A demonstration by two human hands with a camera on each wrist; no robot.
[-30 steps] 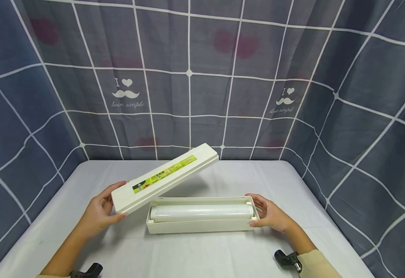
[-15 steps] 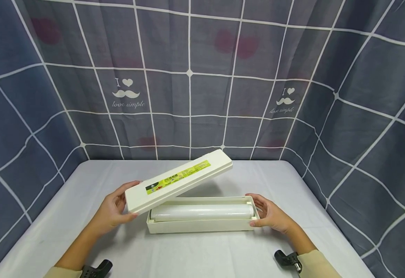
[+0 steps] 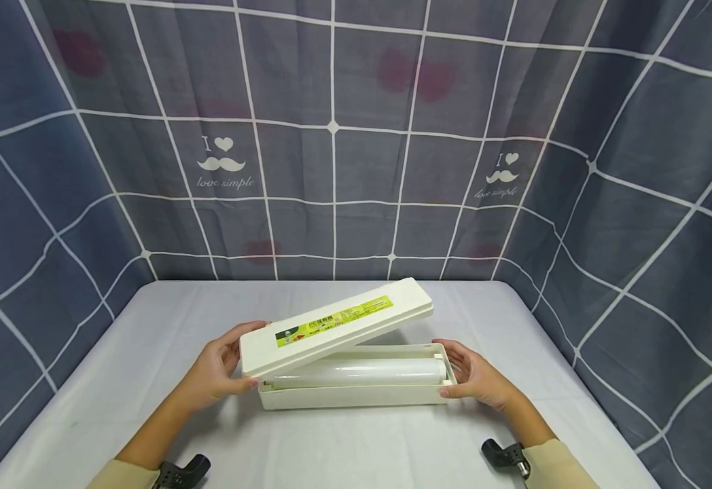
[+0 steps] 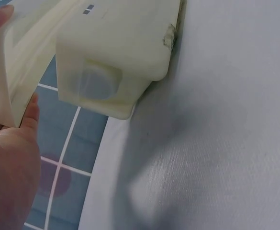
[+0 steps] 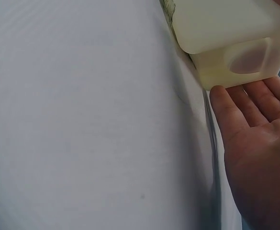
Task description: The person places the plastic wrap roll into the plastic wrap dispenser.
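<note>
Two hands work at a long cream box [image 3: 356, 395] that I see lying lengthwise on the white table [image 3: 344, 448], the box serving as landmark throughout. Behind the table hangs a blue checked curtain [image 3: 356, 136]. Above the box, its lid [image 3: 336, 326] is held slanted: the left end sits low, just over the left end of the box, while the right end is raised clear of the far rim. A yellow-green label [image 3: 334, 320] runs along the top of the lid. Inside the box lies a roll of clear film [image 3: 359, 370], visible below the lid's raised edge. My left hand [image 3: 218, 370] grasps the lid at its left end, thumb beneath and fingers on top; the left wrist view shows the lid's end against that palm. My right hand [image 3: 477, 380] is at the right end of the box, fingers nearly straight and loosely spread, fingertips touching the end wall, nothing grasped.
</note>
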